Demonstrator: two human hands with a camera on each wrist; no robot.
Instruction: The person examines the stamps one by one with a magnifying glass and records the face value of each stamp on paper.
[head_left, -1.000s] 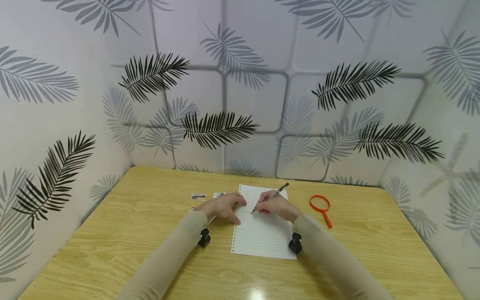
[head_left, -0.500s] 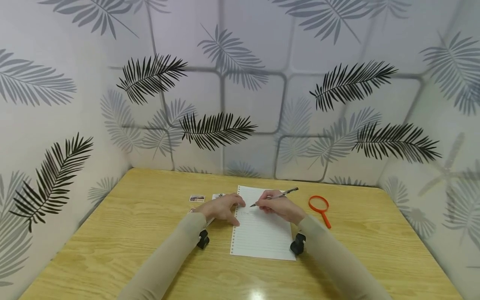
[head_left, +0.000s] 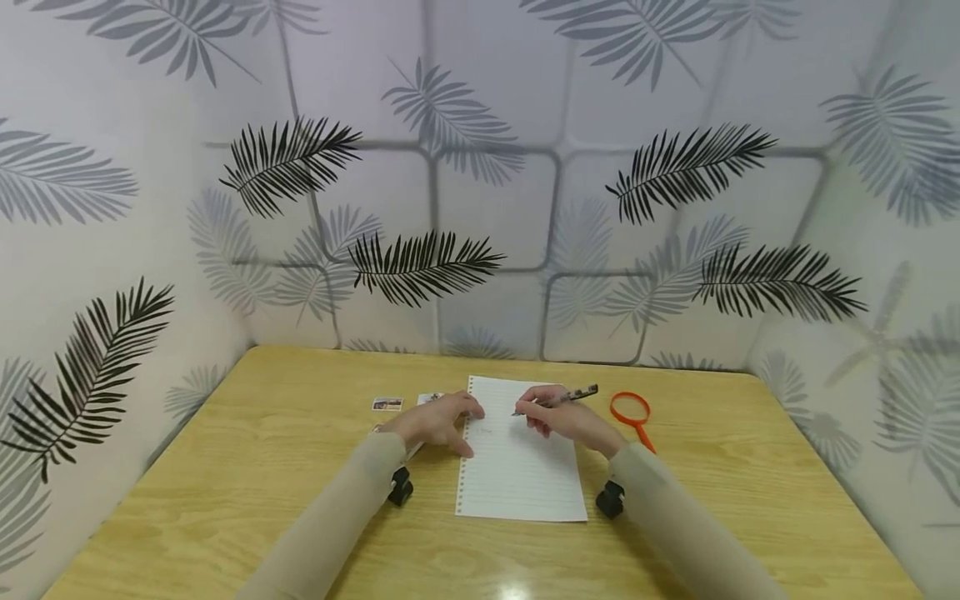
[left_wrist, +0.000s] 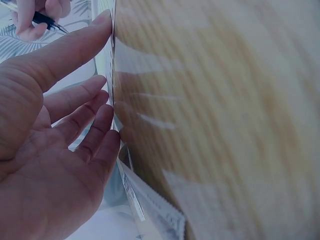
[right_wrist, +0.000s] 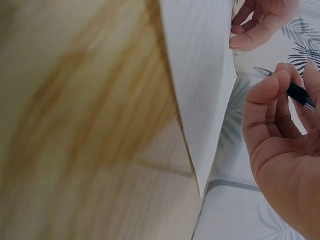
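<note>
A lined sheet of paper (head_left: pixel 517 475) with punched holes down its left edge lies on the wooden table. Faint handwriting (head_left: pixel 484 431) shows near its upper left. My left hand (head_left: pixel 438 422) rests at that left edge, fingertips on the paper and fingers spread loosely. In the left wrist view its fingers (left_wrist: pixel 90 125) are slightly bent and hold nothing. My right hand (head_left: pixel 558 414) pinches a pen (head_left: pixel 579 392) over the upper part of the sheet. The right wrist view shows the pen's tip (right_wrist: pixel 260 69) raised off the paper.
Right of the sheet lies an orange magnifying glass (head_left: pixel 630 408), its handle partly behind the right sleeve. Small picture stamps (head_left: pixel 387 404) lie left of the left hand, some partly hidden by it. A leaf-patterned wall (head_left: pixel 480 317) stands behind the table (head_left: pixel 262 467).
My right hand has lifted the pen off the writing and moved slightly right, with the pen tilted flatter. The left hand stays at the paper's edge. The whole head view has shifted a little.
</note>
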